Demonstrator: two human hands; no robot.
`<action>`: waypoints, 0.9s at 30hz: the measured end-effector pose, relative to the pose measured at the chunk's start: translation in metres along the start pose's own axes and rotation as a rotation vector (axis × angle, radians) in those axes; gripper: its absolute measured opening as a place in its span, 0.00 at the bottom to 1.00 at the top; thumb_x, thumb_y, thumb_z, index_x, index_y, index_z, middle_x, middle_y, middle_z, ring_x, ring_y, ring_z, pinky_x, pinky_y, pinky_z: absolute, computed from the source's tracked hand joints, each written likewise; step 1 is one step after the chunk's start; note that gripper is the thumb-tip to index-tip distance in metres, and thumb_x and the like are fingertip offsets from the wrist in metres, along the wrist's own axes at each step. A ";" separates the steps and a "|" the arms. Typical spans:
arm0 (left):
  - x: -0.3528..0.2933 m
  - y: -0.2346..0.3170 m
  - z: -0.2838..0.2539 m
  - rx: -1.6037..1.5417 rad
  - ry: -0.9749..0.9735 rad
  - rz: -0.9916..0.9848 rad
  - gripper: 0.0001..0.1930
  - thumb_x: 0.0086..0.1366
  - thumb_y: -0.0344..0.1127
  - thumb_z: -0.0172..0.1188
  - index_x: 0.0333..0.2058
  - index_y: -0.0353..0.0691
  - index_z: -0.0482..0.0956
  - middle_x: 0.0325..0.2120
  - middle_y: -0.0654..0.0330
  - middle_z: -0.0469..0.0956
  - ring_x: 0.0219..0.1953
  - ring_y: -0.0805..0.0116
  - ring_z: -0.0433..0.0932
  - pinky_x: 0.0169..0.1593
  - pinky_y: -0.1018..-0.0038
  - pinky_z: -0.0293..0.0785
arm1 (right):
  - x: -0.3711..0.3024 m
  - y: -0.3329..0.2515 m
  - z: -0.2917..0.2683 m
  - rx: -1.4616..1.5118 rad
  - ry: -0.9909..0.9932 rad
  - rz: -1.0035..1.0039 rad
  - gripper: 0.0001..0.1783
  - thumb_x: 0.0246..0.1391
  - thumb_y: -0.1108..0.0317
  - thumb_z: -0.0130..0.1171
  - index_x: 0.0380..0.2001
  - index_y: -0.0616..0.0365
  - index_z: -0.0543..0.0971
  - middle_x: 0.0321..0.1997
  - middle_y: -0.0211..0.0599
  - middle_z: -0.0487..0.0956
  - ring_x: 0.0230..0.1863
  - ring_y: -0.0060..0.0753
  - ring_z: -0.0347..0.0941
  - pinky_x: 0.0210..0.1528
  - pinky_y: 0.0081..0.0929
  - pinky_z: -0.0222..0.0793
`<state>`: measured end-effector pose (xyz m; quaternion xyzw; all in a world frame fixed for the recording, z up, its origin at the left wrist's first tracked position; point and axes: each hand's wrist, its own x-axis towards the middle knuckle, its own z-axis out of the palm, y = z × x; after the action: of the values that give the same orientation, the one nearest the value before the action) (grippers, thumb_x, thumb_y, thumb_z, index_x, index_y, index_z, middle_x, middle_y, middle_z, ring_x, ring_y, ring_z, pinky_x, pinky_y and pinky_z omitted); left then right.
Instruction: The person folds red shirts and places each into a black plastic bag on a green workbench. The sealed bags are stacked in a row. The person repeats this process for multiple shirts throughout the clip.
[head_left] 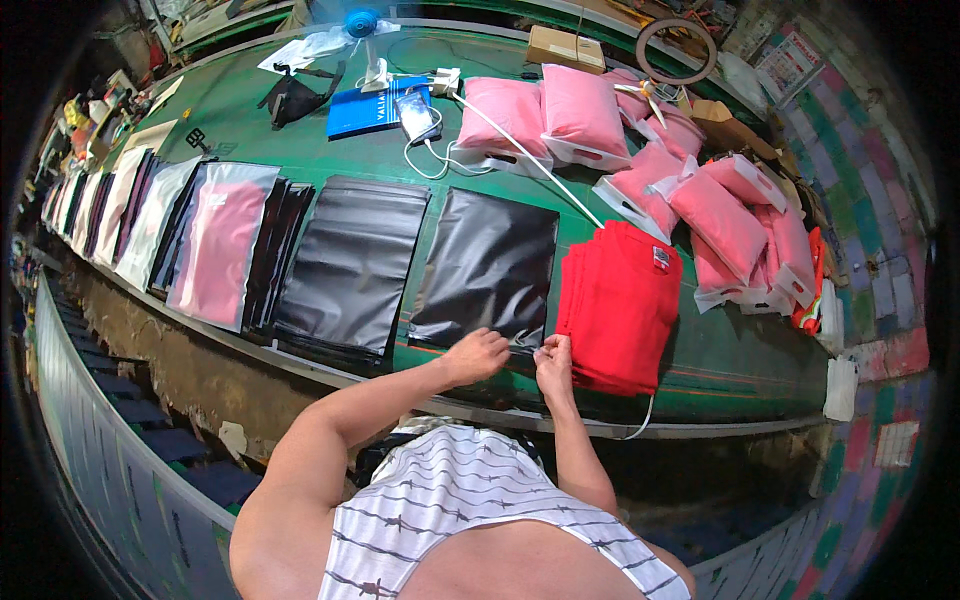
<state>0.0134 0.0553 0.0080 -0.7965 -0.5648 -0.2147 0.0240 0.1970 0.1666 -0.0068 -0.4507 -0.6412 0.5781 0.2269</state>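
A black plastic garment bag (488,262) lies flat on the green table, with its lower edge toward me. At its near right corner my right hand (553,362) is closed in a pinch on the bag's edge. My left hand (476,356) is over the near edge, fingers curled; what they hold, if anything, is hidden. Right of the bag rests a stack of folded red shirts (617,310), close beside my right hand. On the left is a stack of black plastic bags (352,265).
Packed pink garments (585,115) in clear-edged bags are heaped at the back right. More bagged garments (222,240) line the table's left. A blue box (365,108), a phone (417,115) with white cable, a black pouch (300,98) and a small blue fan (361,23) are farther back.
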 end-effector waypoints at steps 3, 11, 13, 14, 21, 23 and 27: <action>-0.044 -0.015 -0.019 0.054 -0.071 -0.085 0.09 0.55 0.38 0.61 0.32 0.41 0.76 0.31 0.60 0.73 0.37 0.59 0.76 0.43 0.64 0.71 | -0.002 0.002 0.001 -0.147 0.040 -0.053 0.16 0.56 0.82 0.56 0.46 0.57 0.67 0.35 0.33 0.73 0.36 0.27 0.70 0.41 0.28 0.67; -0.060 -0.021 -0.048 -0.026 -0.114 -0.229 0.09 0.59 0.39 0.63 0.29 0.40 0.76 0.30 0.58 0.73 0.37 0.59 0.76 0.41 0.63 0.72 | -0.018 -0.052 0.013 -0.674 0.044 -0.039 0.16 0.57 0.76 0.57 0.48 0.59 0.69 0.42 0.53 0.76 0.46 0.61 0.75 0.50 0.50 0.71; -0.050 -0.028 -0.051 -0.111 0.000 -0.302 0.10 0.60 0.39 0.65 0.31 0.39 0.76 0.32 0.55 0.72 0.37 0.55 0.76 0.40 0.61 0.73 | -0.025 -0.070 0.017 -0.895 0.071 -0.196 0.16 0.58 0.74 0.59 0.49 0.59 0.71 0.46 0.54 0.74 0.48 0.63 0.73 0.51 0.52 0.70; -0.044 -0.033 -0.052 -0.109 0.041 -0.341 0.10 0.61 0.39 0.65 0.32 0.39 0.76 0.32 0.55 0.72 0.37 0.54 0.76 0.40 0.60 0.73 | -0.021 -0.078 0.019 -0.874 0.053 -0.228 0.14 0.58 0.71 0.60 0.47 0.60 0.75 0.49 0.54 0.71 0.51 0.62 0.71 0.53 0.51 0.69; 0.011 -0.101 -0.037 0.038 0.170 -0.517 0.19 0.64 0.37 0.62 0.51 0.38 0.74 0.55 0.49 0.70 0.57 0.48 0.69 0.55 0.53 0.67 | 0.079 -0.091 0.064 -0.794 0.189 -0.652 0.15 0.58 0.68 0.61 0.49 0.59 0.79 0.56 0.48 0.72 0.59 0.56 0.67 0.59 0.49 0.66; 0.031 -0.124 -0.027 0.107 0.247 -0.516 0.21 0.64 0.38 0.62 0.54 0.38 0.74 0.58 0.48 0.69 0.61 0.47 0.68 0.57 0.51 0.65 | 0.116 -0.092 0.080 -0.826 0.218 -0.604 0.21 0.58 0.63 0.61 0.54 0.57 0.77 0.63 0.46 0.70 0.66 0.55 0.62 0.65 0.53 0.61; 0.066 -0.163 -0.008 0.165 0.167 -0.614 0.24 0.67 0.41 0.57 0.61 0.42 0.71 0.66 0.49 0.63 0.68 0.44 0.61 0.64 0.38 0.58 | 0.178 -0.099 0.099 -0.938 0.193 -0.492 0.27 0.63 0.54 0.56 0.64 0.45 0.72 0.74 0.45 0.59 0.75 0.60 0.50 0.68 0.74 0.48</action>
<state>-0.1192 0.1705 0.0061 -0.5640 -0.7901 -0.2301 0.0689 -0.0017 0.2706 0.0230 -0.3913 -0.8935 0.1154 0.1877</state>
